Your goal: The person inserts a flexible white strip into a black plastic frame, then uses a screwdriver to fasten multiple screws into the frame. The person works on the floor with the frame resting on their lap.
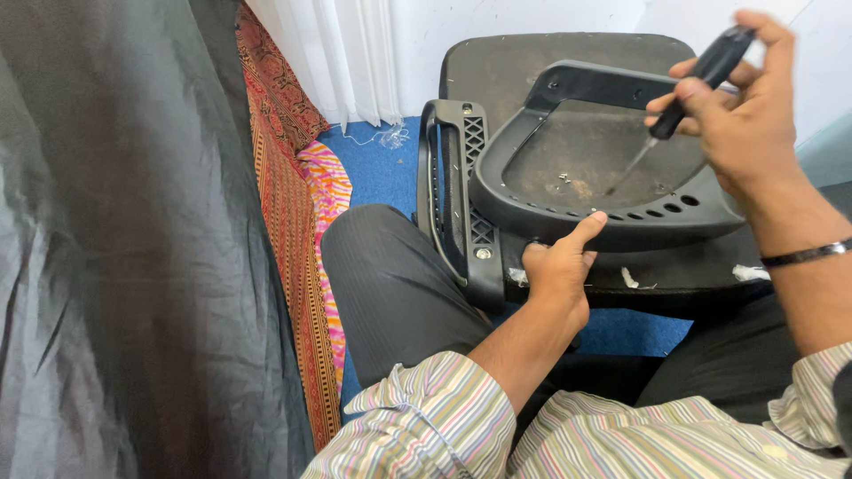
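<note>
An upturned black chair seat (568,62) rests on my lap, its dusty underside facing up. A curved black plastic armrest frame (612,223) lies on it, with a second slotted black bracket (451,177) at its left edge. My left hand (557,270) grips the near rim of the seat, thumb pressed on the curved frame. My right hand (741,115) holds a black-handled screwdriver (683,98), its metal tip angled down at the seat underside near small screws (563,180).
A dark grey sheet (124,266) fills the left side. Patterned orange and pink cloth (302,231) lies beside my left thigh. Blue carpet (382,164) and a white curtain (337,53) are beyond. A dark band circles my right wrist (803,255).
</note>
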